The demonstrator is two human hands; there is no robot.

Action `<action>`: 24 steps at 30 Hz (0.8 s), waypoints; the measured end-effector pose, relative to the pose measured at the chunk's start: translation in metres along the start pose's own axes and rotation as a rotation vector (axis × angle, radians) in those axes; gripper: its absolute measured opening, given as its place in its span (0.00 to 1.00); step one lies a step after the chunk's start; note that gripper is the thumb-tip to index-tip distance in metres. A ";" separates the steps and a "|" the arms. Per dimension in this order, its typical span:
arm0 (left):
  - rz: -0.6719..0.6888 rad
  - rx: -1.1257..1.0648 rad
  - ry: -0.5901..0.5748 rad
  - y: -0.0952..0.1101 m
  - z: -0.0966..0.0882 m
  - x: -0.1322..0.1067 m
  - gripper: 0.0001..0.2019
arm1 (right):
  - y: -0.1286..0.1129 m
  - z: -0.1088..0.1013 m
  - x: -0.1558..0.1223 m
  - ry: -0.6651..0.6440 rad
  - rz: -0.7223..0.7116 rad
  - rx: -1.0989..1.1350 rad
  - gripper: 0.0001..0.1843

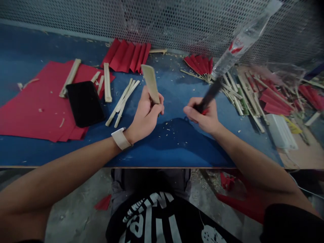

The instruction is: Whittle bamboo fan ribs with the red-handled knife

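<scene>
Fingers hide slat base; right hand's tool blurred.

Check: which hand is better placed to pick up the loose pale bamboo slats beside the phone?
Left. The left hand lies next to the loose pale bamboo slats, though it grips a flat slat. The right hand is farther, holding a dark tool.

the table top is deep blue, speckled with pale shavings. at the left of the frame lie flat red paper sheets under a plain black phone. pleated red paper sits at upper centre. the bamboo strip is pale tan; the watch band is white. the mesh wall is grey, honeycomb-patterned.
</scene>
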State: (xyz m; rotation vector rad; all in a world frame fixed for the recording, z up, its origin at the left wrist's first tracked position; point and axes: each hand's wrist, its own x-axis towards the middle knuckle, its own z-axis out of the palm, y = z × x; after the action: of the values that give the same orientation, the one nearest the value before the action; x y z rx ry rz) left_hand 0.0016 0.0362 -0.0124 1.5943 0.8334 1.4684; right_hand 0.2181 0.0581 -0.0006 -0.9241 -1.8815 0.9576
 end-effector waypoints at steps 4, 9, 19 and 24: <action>-0.007 0.016 -0.021 -0.004 0.001 -0.003 0.07 | 0.004 -0.002 0.001 -0.098 0.008 0.031 0.28; -0.128 0.079 -0.082 0.002 0.005 -0.004 0.08 | 0.006 -0.004 0.003 -0.072 -0.056 -0.078 0.30; -0.103 0.264 -0.317 -0.001 0.000 -0.005 0.08 | 0.009 0.002 0.004 0.013 -0.095 -0.193 0.22; 0.033 0.409 -0.446 0.003 0.001 -0.006 0.07 | 0.012 0.001 -0.003 0.094 -0.240 -0.147 0.15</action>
State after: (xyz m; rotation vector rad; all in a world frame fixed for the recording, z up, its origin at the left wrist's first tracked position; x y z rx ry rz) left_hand 0.0022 0.0294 -0.0121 2.1437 0.8776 0.9361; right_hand 0.2211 0.0600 -0.0126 -0.7913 -1.9490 0.6299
